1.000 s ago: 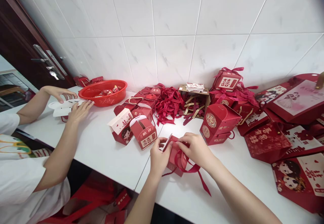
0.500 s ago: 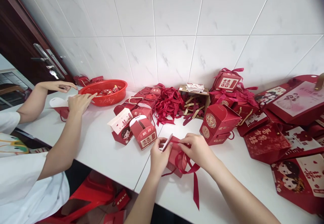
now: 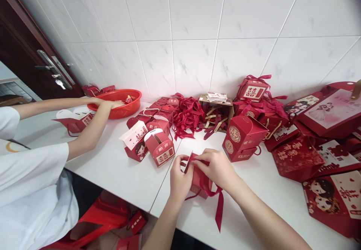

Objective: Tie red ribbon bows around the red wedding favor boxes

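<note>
A small red gift box (image 3: 198,189) stands on the white table in front of me, its top flap upright. My left hand (image 3: 182,175) is closed on that flap from the left side. Opposite it, my right hand (image 3: 216,167) pinches a dark red ribbon (image 3: 219,210) against the flap, and the loose end hangs down over the table. Whether the ribbon passes through a slot is hidden by my fingers. Two gift boxes, one with "double happiness" lettering (image 3: 160,148) and one with a cartoon figure (image 3: 137,144), stand to the left.
At the left, a co-worker's hands (image 3: 108,105) reach into a red plastic basket (image 3: 132,108) of wrapped pieces. Along the wall lie a ribbon heap (image 3: 188,114), a cardboard box (image 3: 231,110) and tied boxes (image 3: 254,92). More red boxes (image 3: 299,159) fill the right.
My right hand has moved slightly left, bringing the ribbon up against the flap beside my left fingers. The co-worker's hands have gone from an open box into the basket.
</note>
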The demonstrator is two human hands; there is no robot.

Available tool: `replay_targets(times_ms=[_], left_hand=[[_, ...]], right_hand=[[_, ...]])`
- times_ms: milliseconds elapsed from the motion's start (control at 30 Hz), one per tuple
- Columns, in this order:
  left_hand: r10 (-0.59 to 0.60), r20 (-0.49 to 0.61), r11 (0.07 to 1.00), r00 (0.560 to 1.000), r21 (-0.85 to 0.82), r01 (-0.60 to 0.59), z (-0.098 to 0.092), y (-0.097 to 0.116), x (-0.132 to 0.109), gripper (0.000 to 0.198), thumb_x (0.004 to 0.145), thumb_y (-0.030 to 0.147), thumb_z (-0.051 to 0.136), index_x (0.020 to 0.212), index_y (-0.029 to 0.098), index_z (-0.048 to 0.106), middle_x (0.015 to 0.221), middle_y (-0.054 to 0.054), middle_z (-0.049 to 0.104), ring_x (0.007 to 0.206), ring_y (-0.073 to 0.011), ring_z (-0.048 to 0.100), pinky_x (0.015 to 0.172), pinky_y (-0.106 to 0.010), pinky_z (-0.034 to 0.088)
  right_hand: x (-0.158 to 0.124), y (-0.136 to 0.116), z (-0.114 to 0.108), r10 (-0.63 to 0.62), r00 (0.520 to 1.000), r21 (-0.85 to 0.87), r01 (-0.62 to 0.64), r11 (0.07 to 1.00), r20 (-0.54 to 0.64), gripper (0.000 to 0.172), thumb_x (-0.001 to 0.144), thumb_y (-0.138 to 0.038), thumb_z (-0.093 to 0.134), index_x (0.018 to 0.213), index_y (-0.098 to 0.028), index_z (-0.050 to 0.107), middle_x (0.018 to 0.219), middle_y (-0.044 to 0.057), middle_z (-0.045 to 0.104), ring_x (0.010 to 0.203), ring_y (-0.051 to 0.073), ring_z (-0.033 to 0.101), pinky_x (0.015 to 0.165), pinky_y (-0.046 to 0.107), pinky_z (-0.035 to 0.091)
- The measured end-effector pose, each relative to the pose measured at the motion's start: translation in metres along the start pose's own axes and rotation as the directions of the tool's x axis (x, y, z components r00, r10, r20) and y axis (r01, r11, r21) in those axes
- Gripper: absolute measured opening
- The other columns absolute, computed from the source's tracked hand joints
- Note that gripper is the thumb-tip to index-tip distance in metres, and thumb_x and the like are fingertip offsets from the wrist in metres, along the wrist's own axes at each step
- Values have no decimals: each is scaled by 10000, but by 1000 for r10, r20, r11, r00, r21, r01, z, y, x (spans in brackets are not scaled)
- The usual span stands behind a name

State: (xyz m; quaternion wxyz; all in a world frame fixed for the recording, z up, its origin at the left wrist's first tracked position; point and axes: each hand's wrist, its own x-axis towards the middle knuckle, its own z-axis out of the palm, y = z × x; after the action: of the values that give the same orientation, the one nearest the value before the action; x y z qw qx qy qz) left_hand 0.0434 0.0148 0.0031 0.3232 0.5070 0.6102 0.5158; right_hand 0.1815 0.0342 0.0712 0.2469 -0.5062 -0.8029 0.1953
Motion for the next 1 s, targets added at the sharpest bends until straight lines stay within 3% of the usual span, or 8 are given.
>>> replay_targets(times_ms=[67, 133, 233, 300, 400, 700, 867, 1000], left_hand=[[13, 31, 1000, 999, -1, -13, -3, 3, -7, 200, 812, 352, 607, 947, 227, 529, 997, -44, 599, 914, -199, 561, 797, -330, 465], [5, 153, 998, 988, -66, 5, -9, 5, -12, 296, 771, 376, 667, 967, 232, 499, 999, -35, 578, 842, -174, 566, 743, -306, 483], [-3, 409, 976, 912, -199, 93, -21, 9, -14, 379, 735, 461, 709, 946, 230, 494, 962, -22, 556, 714, -138, 543, 657, -279, 491], [-10, 470, 967, 882, -221, 129, -26, 11, -11, 340, 809, 536, 611, 891, 218, 522, 904, -28, 555, 733, -151, 542, 691, -292, 493], [-38, 453, 967, 891, -207, 147, -26, 13, -8, 426, 928, 564, 376, 766, 203, 535, 809, -42, 558, 773, -174, 545, 729, -303, 483], [-20, 345, 993, 938, -103, 60, -22, 16, -3, 288, 891, 441, 477, 740, 205, 541, 750, -7, 563, 724, -158, 540, 683, -270, 463], [10, 160, 988, 987, 148, -34, -33, 2, 1, 189, 775, 332, 544, 631, 215, 511, 754, -23, 544, 768, -205, 535, 742, -321, 425], [-29, -15, 936, 999, 351, 32, -60, -20, 1, 192, 626, 180, 591, 512, 217, 441, 629, -14, 436, 712, -251, 504, 800, -429, 377]], right_hand=[[0, 0, -2, -27, 999, -9, 27, 1000, 17, 212, 899, -222, 578, 897, -272, 784, 762, 29, 663, 734, 169, 610, 676, 264, 440], [-1, 3, -4, -83, 995, -17, 84, 996, 50, 210, 897, -218, 582, 874, -277, 782, 736, 23, 655, 737, 169, 598, 681, 267, 430], [-2, 8, -10, -145, 985, -40, 150, 988, 97, 206, 892, -217, 589, 844, -278, 779, 716, 22, 648, 741, 175, 581, 673, 273, 416], [-4, 12, -15, -151, 982, -42, 157, 987, 114, 198, 885, -210, 597, 886, -285, 781, 747, 27, 666, 773, 188, 582, 684, 279, 421], [-6, 14, -20, -163, 976, -6, 166, 986, 147, 221, 870, -191, 614, 976, -303, 773, 798, 29, 690, 818, 199, 591, 727, 289, 443], [-7, 12, -22, -171, 972, 25, 169, 985, 163, 228, 844, -135, 612, 966, -262, 758, 854, 32, 706, 832, 198, 621, 758, 297, 476], [-12, 14, -27, -197, 974, 60, 191, 980, 116, 319, 837, -200, 650, 1153, -238, 668, 1037, 77, 679, 980, 244, 614, 874, 376, 498], [-24, 24, -47, -158, 987, 107, 156, 982, 11, 349, 927, -340, 545, 1264, -250, 558, 1234, 104, 582, 1122, 253, 567, 960, 419, 475]])
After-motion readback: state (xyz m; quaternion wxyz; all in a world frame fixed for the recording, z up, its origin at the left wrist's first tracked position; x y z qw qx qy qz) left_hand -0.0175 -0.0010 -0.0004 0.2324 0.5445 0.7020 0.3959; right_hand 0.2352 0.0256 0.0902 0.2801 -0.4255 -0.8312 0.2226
